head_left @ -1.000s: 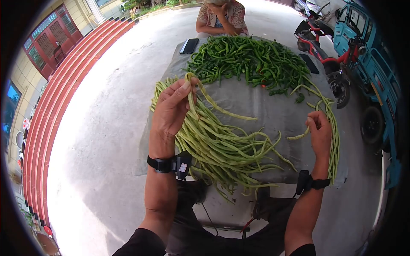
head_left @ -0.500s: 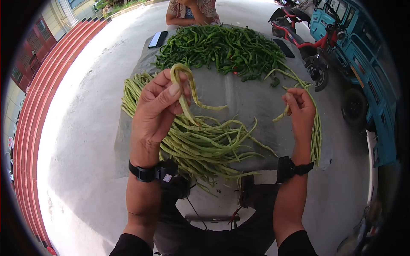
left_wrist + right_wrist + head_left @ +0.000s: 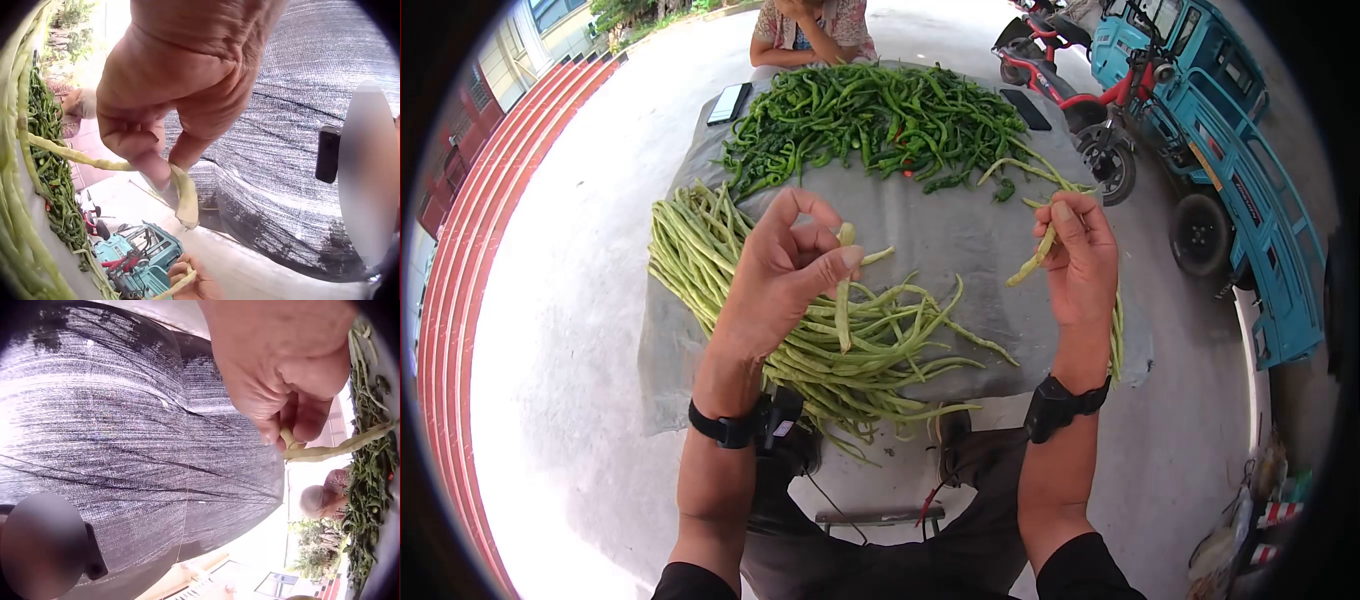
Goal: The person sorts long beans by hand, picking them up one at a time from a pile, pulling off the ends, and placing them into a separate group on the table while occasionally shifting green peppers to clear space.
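My left hand (image 3: 780, 270) pinches a pale green long bean (image 3: 843, 318) between thumb and fingers. One end hangs below the thumb, and in the left wrist view the rest of that bean (image 3: 81, 156) stretches out past the fingertips. Below this hand a thick heap of long beans (image 3: 840, 345) lies across the cloth. On the other side my right hand (image 3: 1082, 260) pinches a bean piece (image 3: 1032, 262), which slants down and left from the fingertips. A narrow row of long beans (image 3: 1117, 345) lies beside and partly behind the right wrist.
A grey cloth (image 3: 970, 240) covers the table. At its far side spreads a pile of green peppers (image 3: 880, 120), between a lit phone (image 3: 729, 103) and a dark phone (image 3: 1026, 110). A person (image 3: 815, 30) sits beyond. A blue cargo tricycle (image 3: 1250, 210) stands right.
The head view has shifted, so the scene sits further left. My hands are nearer each other. The bean that looped over my left fingers now hangs lower in the pinch; the right hand keeps its piece.
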